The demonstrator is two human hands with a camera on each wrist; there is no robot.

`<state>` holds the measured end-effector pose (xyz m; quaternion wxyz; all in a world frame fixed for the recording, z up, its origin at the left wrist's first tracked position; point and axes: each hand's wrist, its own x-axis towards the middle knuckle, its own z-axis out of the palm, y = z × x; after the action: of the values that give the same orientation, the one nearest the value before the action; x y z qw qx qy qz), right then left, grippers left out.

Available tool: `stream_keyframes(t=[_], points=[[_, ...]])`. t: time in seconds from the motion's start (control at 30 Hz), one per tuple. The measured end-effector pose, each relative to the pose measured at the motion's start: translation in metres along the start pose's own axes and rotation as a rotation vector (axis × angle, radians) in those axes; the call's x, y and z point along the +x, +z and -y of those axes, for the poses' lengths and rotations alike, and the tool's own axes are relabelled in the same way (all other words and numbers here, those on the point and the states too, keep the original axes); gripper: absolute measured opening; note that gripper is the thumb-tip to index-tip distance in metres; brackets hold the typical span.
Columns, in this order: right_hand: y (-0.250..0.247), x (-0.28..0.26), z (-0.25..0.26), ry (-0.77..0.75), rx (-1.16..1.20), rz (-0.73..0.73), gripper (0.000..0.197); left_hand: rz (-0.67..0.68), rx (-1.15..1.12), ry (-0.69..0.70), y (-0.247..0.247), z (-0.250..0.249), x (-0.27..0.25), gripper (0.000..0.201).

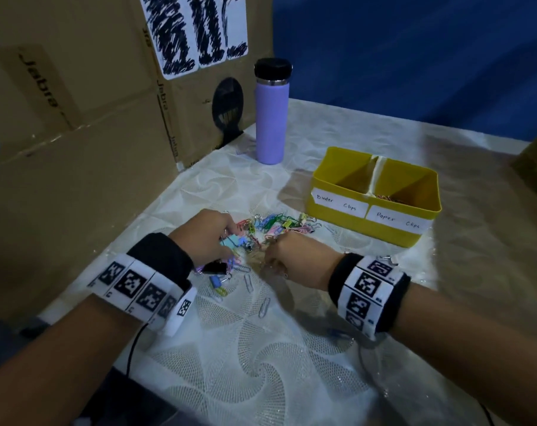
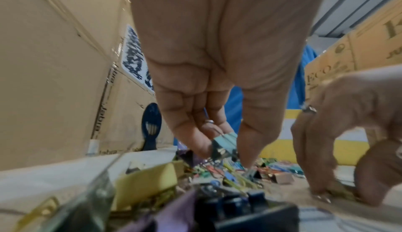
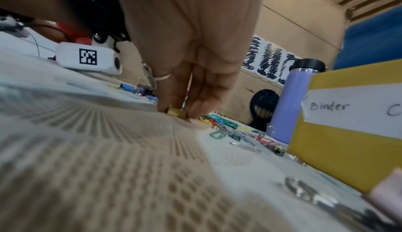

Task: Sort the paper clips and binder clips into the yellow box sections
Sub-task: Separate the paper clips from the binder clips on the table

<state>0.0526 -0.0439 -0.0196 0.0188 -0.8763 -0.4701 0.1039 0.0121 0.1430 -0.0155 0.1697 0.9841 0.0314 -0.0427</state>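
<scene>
A yellow box (image 1: 415,235) with two sections, labelled "Binder Clips" on the left and "Paper Clips" on the right, stands at the right of the table. A few paper clips (image 1: 388,198) lie in the right section. A mixed pile of coloured clips (image 1: 273,224) lies in front of the box. My left hand (image 1: 230,238) (image 2: 224,149) pinches a light blue binder clip (image 2: 226,140) at the pile's left edge. My right hand (image 1: 268,256) (image 3: 177,113) reaches down to the cloth, fingertips pinching a small yellow binder clip (image 3: 176,113).
A purple bottle (image 1: 270,118) stands behind the pile. A tall cardboard box (image 1: 76,149) walls off the left side. A black binder clip (image 1: 215,267), a blue one (image 1: 216,281) and loose paper clips (image 1: 264,307) lie nearer me on the patterned cloth.
</scene>
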Motion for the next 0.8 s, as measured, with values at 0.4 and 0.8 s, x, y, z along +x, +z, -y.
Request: stream_keyframes(t=[0.4,0.8], points=[[-0.026,-0.026,-0.002,0.332,-0.155,0.018,0.022,-0.166,-0.224,-0.331,-0.02,0.064,-0.018,0.036],[-0.026,0.072,0.032,0.113,0.033,0.1,0.035,0.234,0.027,-0.267,-0.019,0.021,-0.026,0.064]])
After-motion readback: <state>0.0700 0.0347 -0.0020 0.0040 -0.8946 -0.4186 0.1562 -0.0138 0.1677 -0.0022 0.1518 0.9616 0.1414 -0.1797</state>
